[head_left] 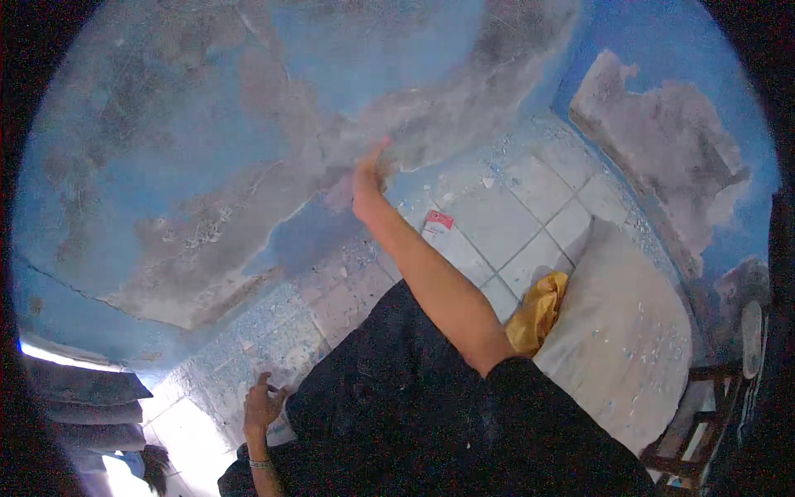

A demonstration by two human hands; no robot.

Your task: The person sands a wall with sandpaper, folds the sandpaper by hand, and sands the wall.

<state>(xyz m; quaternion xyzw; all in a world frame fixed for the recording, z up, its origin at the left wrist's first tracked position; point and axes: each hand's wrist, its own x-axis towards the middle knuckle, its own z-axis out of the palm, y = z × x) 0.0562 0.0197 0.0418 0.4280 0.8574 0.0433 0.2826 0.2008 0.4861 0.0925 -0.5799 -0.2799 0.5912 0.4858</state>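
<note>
My right arm stretches forward, and my right hand [370, 180] is at the low part of the wall [327, 128], where blue paint has come away and left grey plaster bare. One finger of that hand points up along the surface; the rest are blurred and partly hidden, so whether anything is in them does not show. Lower left, my left hand [262, 407] hangs near my dark-clothed knee, above the chip-strewn floor. Its fingers are apart, with nothing visible between them. A bracelet circles the left wrist.
Blue paint flakes litter the white floor tiles [530, 261]. A red and white packet [439, 220] lies there. To the right are a crumpled gold bag [538, 315], a pale flake-covered sheet or sack [625, 331] and a wooden frame [696, 439]. Dark folded items [91, 410] sit at left.
</note>
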